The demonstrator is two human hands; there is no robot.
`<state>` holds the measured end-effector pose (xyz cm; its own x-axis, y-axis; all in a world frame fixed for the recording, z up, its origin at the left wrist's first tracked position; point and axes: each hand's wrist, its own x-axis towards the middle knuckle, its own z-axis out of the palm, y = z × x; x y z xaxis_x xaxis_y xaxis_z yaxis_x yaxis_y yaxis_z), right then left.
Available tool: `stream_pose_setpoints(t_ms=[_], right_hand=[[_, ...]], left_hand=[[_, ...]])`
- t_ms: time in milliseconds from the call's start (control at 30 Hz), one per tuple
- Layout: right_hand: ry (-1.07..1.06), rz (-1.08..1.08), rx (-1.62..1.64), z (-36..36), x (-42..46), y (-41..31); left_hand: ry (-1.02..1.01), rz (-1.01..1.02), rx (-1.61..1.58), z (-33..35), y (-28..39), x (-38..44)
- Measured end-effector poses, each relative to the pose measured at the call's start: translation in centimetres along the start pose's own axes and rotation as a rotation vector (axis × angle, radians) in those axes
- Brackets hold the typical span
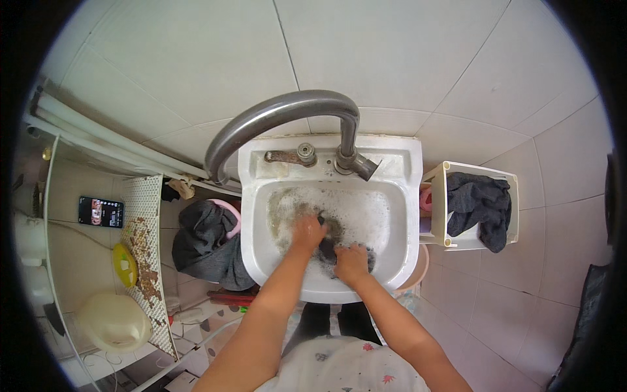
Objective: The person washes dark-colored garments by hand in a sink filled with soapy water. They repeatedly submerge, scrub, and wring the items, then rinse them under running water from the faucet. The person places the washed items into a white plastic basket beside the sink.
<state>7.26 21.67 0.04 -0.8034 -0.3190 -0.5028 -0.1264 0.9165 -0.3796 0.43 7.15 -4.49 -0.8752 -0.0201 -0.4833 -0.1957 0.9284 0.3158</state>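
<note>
A dark wet cloth (329, 251) lies partly sunk in foamy, greyish water in the white ceramic washbasin (249, 235). My left hand (309, 230), a little blurred by motion, grips the cloth near the middle of the basin, where a dark bit shows by the thumb. Closer to the front rim, my right hand (351, 263) has its fingers curled over another part of the same cloth. Suds hide the cloth's full shape.
A curved metal faucet (289, 105) arches above the basin's back, beside a lever handle (286, 157). Dark clothes (480, 206) lie on a cream plastic rack (443, 206) at right. More dark fabric (205, 245) hangs at left, near a rusty perforated shelf (147, 235) and a phone (101, 212).
</note>
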Motion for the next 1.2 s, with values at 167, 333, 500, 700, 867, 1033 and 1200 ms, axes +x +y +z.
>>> stream_pose_setpoints(t_ms=[167, 333, 500, 700, 867, 1033, 1200], right_hand=[[0.131, -0.011, -0.061, 0.9, -0.4, 0.1], [0.021, 0.002, 0.019, 0.5, -0.2, -0.1], [0.103, -0.016, 0.009, 0.4, -0.1, 0.0], [0.091, -0.014, -0.042, 0.4, -0.1, 0.3], [0.143, -0.039, 0.006, 0.9, -0.4, 0.4], [0.111, 0.030, 0.027, 0.9, -0.1, 0.9], [0.047, 0.035, 0.058, -0.4, -0.3, -0.6]], left_hand=[[-0.141, -0.063, -0.096, -1.0, -0.2, 4.1], [0.105, -0.227, -0.874, -2.4, -3.5, 4.3], [-0.036, -0.127, -1.169, -7.1, -1.0, -3.9], [0.378, 0.153, 0.115, -2.1, 1.5, -8.0], [0.016, -0.035, 0.150, 2.8, -1.3, 1.0], [0.262, 0.225, 0.333, 3.7, -1.9, 6.2], [0.063, -0.322, -0.711, -6.7, 0.1, 2.1]])
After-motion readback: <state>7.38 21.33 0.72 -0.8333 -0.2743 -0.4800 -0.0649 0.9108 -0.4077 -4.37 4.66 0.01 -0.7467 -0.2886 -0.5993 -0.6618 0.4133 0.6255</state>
